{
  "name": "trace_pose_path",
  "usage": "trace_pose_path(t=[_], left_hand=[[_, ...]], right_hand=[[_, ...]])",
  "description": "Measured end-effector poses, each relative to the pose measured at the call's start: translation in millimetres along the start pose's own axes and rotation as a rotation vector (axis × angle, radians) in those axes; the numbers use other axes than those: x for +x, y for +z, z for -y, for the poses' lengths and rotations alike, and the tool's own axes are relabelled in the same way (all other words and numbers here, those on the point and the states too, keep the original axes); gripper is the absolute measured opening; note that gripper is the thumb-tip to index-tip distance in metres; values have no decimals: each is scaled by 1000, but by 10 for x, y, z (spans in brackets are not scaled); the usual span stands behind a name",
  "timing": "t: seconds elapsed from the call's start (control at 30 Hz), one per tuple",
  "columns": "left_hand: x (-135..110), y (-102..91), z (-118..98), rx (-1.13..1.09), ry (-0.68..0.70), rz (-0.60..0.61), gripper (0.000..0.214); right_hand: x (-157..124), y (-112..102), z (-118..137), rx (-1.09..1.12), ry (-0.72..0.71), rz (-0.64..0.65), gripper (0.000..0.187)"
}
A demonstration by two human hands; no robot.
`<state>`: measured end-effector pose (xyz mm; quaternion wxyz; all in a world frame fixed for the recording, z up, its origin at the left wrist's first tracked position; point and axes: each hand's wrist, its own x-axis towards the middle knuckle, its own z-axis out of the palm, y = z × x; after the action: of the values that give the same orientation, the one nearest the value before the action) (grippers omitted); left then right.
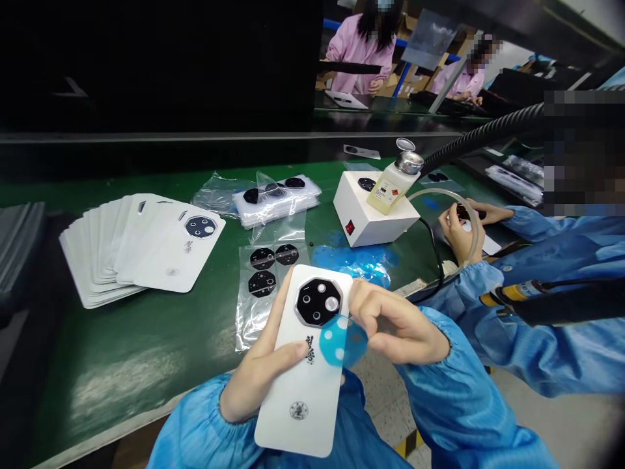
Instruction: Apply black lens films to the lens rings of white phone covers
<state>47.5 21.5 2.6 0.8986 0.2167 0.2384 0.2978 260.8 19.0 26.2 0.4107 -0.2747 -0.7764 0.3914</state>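
My left hand [261, 368] grips a white phone back cover [297, 420] by its left side, thumb flat on its face. The cover is tilted and carries a black octagonal camera plate with several lens rings, dark lettering and a round emblem. My right hand [398, 320] is at the cover's upper right edge, fingers curled and pinched at the edge of a translucent blue film [334, 345] with round holes. That film overlaps the cover just below the camera plate. Behind the cover lies a clear plastic sheet [249, 319] bearing several black camera plates [262, 258].
A fanned stack of white covers [131, 254] lies left. Bagged parts [278, 202] sit farther back. A white box [356, 212] with a red switch holds a pump bottle [390, 189]; blue film scraps [351, 260] lie before it. A co-worker's hands [463, 238] are at right.
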Motion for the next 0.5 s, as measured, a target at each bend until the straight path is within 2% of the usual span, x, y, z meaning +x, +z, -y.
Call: trace_pose_path(t=[0.07,0.13,0.2,0.27,0.4,0.5], left_hand=[[-1,-9,-13,3,18,-12,94],[-4,-17,-28,-5,34,-11,93],[-14,-20,-36,-13,40,-2,92],[-34,-19,-33,-14,43,9,92],[-65,-33,-28,-16,39,46,93],[-9,-66,-45,-32,24,82,95]], right_hand=[[-44,-12,-67,128,2,-58,16],[-86,-25,-154,200,19,-218,22],[-124,-52,-275,127,116,-450,27],[-170,-99,-435,-34,256,-609,26],[-361,-235,-753,-330,424,-645,16],[-548,-319,-853,-604,498,-607,13]])
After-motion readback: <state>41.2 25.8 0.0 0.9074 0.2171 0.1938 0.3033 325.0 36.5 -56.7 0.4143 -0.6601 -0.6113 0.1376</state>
